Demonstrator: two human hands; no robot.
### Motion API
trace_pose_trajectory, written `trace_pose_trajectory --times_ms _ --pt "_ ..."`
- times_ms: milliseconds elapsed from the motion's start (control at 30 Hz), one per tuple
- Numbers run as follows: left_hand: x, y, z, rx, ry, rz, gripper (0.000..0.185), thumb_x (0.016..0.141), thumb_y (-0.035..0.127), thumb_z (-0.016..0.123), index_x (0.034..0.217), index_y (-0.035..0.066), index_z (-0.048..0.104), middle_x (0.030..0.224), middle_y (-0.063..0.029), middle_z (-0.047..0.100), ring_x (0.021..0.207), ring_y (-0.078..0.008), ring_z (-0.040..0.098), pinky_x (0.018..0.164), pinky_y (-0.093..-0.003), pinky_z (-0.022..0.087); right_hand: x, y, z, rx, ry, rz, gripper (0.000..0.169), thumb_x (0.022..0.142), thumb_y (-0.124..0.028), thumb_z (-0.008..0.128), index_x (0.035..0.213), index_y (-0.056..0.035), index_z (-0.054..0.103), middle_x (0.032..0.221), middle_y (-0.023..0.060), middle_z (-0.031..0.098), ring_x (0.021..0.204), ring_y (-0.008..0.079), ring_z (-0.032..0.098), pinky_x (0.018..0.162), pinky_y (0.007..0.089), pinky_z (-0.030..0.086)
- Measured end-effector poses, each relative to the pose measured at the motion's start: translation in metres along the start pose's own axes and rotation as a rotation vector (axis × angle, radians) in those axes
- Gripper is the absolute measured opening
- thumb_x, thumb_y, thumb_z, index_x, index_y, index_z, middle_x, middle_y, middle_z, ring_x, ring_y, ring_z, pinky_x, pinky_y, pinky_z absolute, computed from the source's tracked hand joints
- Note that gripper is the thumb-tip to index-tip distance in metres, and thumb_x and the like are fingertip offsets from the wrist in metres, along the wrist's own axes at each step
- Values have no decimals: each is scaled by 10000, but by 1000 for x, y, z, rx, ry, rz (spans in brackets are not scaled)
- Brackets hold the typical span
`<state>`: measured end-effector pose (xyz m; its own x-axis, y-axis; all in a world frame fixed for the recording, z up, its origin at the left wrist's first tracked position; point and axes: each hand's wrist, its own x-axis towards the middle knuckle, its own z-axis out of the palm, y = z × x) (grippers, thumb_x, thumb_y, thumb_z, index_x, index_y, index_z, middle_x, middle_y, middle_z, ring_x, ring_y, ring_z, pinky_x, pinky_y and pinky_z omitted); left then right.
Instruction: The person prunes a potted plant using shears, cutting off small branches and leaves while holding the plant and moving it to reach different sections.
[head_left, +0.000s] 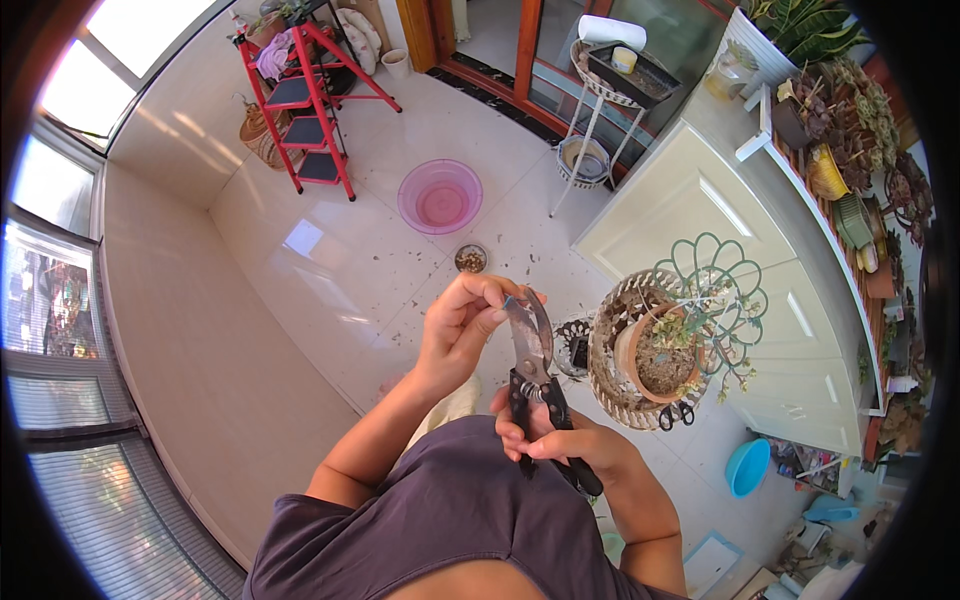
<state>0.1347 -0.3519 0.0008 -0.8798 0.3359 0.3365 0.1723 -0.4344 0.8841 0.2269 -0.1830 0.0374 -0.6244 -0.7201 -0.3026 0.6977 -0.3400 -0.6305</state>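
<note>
My right hand (559, 442) grips the black handles of a pair of pruning shears (531, 349) in front of my body. Their rust-stained blades point away from me and stand apart. My left hand (463, 322) pinches a thin blue-green strand (508, 301) between thumb and fingertips, close against the blade tips. How far the strand reaches behind the blade is hidden. Just right of the shears, a terracotta pot (646, 352) holds soil and a trailing succulent (673, 330). A green wire trellis (709, 259) in petal loops rises from that pot.
The pot sits in a woven basket stand (604, 375), with black-handled scissors (676, 415) at its rim. Debris, a small bowl (471, 259) and a pink basin (440, 196) are on the tiled floor. A red stepladder (304, 112) stands far left; a cabinet (720, 202) borders the right.
</note>
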Motion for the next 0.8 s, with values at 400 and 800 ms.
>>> trace_pose_trajectory --times_ms 400,800 --pt "-1 -5 -5 33 -30 55 104 940 -54 423 981 40 406 1017 -150 576 1067 -321 609 1008 -490 414 1 -1 3 43 119 -29 507 746 -79 597 1210 -24 400 912 7 429 831 88 445 757 231 362" --pt "2 -6 0 -85 -85 36 107 950 -38 423 992 55 390 1087 -160 571 1135 -319 575 1007 -446 409 -2 1 -9 -320 207 -93 521 760 -148 627 1206 -27 387 889 18 400 799 96 421 677 250 392"
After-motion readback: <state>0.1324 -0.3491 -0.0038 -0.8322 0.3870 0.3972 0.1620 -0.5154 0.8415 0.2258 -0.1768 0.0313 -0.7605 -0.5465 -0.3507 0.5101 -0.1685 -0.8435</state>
